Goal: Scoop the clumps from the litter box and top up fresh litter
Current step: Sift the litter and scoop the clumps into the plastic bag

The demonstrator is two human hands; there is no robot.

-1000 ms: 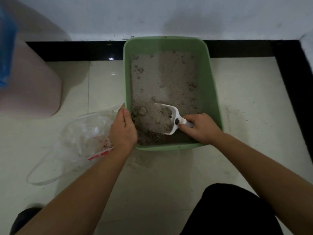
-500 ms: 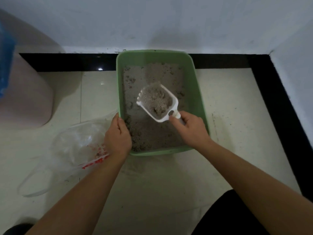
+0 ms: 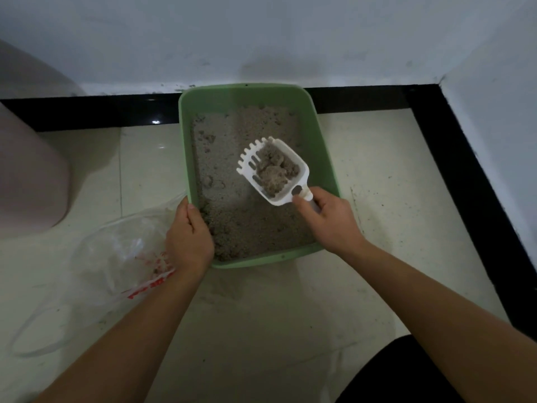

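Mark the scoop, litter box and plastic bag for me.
scoop (image 3: 279, 201): head view, white back edge by the handle.
litter box (image 3: 247, 97): head view, green far wall.
plastic bag (image 3: 116, 257): head view, clear middle of the bag.

Both bare forearms come in from the bottom corners, angled toward each other. Left hand (image 3: 189, 239) is back-up, thumb lying along the near-left rim of the litter box (image 3: 319, 152), fingers tucked out of sight down the outside. Right hand (image 3: 328, 219) is curled round the litter scoop (image 3: 250, 165) handle, thumb stretched along it.
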